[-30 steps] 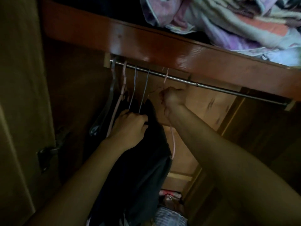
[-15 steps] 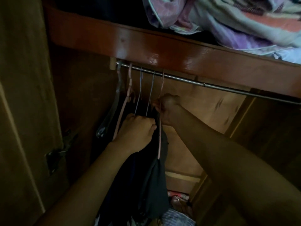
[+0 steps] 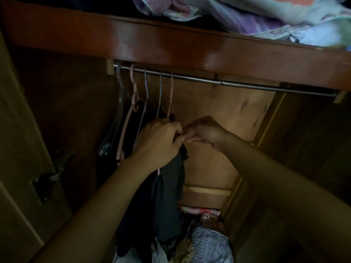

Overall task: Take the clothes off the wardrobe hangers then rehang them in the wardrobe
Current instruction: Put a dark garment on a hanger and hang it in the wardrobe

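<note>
Head view into an open wooden wardrobe. A thin metal hanging rail [image 3: 209,80] runs beneath the glossy reddish-brown shelf board [image 3: 171,44]. Five hangers crowd its left end: a translucent grey plastic hanger [image 3: 114,118], a thick pink plastic hanger [image 3: 131,111], two slim bluish wire hangers [image 3: 145,88], and a slim pink wire hanger [image 3: 171,92] furthest right. A dark grey, limp fabric garment [image 3: 171,186] hangs below the slim pink wire hanger, its upper edge gathered where the two hands meet.

The left hand [image 3: 157,143] is curled around the top of the garment, gripping the cloth near the hanger's shoulder. The right hand [image 3: 205,133] meets it fingertip to fingertip, its fingers pinching at the same bunched edge; whether it holds cloth, hanger wire, or both cannot be told in the dim light.

Progress, as a judgement: the garment appears to sit on its hanger with the hook over the rail, so this item is probably in the last stage of rehanging, with the fabric being settled on the hanger. Whether the dark shapes behind the other hangers are clothes is unclear. A heap of mixed clothing [image 3: 205,240] lies on the wardrobe floor, and folded pastel bedding [image 3: 266,14] rests on the shelf; whether either belongs to the task cannot be told.
</note>
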